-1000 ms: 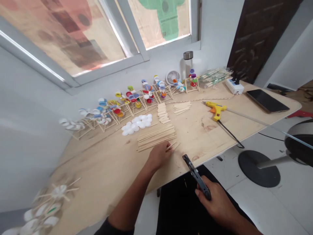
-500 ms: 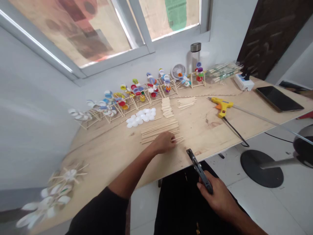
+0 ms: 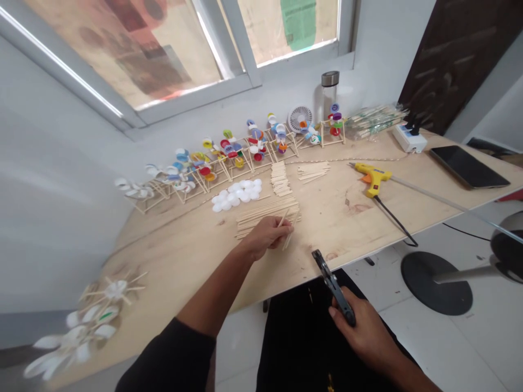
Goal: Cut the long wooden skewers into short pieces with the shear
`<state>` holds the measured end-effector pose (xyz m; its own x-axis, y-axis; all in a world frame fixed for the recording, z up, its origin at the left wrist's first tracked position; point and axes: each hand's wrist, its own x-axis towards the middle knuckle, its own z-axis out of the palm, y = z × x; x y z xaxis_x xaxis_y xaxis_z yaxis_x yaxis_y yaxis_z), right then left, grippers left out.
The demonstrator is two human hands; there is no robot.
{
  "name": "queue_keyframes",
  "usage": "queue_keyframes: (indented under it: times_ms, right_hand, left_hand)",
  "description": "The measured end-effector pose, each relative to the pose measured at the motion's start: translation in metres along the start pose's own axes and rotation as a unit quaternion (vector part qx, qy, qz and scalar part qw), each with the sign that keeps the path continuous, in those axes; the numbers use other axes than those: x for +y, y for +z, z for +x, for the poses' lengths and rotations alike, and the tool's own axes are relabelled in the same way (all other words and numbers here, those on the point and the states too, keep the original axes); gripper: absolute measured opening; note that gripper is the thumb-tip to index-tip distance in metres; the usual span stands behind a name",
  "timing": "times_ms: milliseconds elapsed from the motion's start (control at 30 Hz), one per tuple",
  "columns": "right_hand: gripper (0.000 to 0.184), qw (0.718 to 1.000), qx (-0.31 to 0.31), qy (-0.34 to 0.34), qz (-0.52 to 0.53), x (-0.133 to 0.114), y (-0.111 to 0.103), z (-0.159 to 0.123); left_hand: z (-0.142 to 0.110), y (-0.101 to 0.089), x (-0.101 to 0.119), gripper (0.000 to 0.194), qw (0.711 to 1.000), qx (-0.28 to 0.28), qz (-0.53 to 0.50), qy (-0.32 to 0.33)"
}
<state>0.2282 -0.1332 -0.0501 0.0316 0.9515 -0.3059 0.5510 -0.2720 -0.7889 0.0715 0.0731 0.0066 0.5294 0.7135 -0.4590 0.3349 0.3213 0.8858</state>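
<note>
My left hand (image 3: 266,237) is closed round a few thin wooden sticks (image 3: 289,237), their ends poking out past the fingers at an angle. Right behind it a pile of long wooden sticks (image 3: 265,209) lies on the wooden table (image 3: 171,261). My right hand (image 3: 365,324), in front of the table edge and over my lap, grips a pair of grey-handled pliers (image 3: 332,286), jaws pointing up and away. Farther back are short cut sticks (image 3: 280,178), a smaller fan of sticks (image 3: 312,171) and a cluster of white plastic caps (image 3: 237,195).
Along the wall stand several stick frames with coloured cap wheels (image 3: 229,155). To the right are a yellow glue gun (image 3: 373,177) with its cord, a phone (image 3: 469,166), a power strip (image 3: 409,139), a bottle (image 3: 329,92) and a small fan (image 3: 300,118). White cap flowers (image 3: 77,337) lie at left.
My left hand has drawn back slightly to the left, and the sticks in it have swung from lying sideways to pointing up. My right hand with the pliers has barely moved.
</note>
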Motion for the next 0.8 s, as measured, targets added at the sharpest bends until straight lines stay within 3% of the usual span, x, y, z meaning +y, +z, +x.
queue_keyframes:
  times_ms: [333,800]
  right_hand:
    - [0.012,0.998,-0.008,-0.020,-0.065,-0.007,-0.004,0.002]
    - [0.009,0.995,-0.001,-0.043,-0.089,-0.011,-0.003,-0.003]
  left_hand:
    - [-0.010,0.020,0.017,0.023,0.983,-0.002,-0.181,0.025]
    - [-0.027,0.039,0.017,0.021,0.968,-0.039,-0.247,0.023]
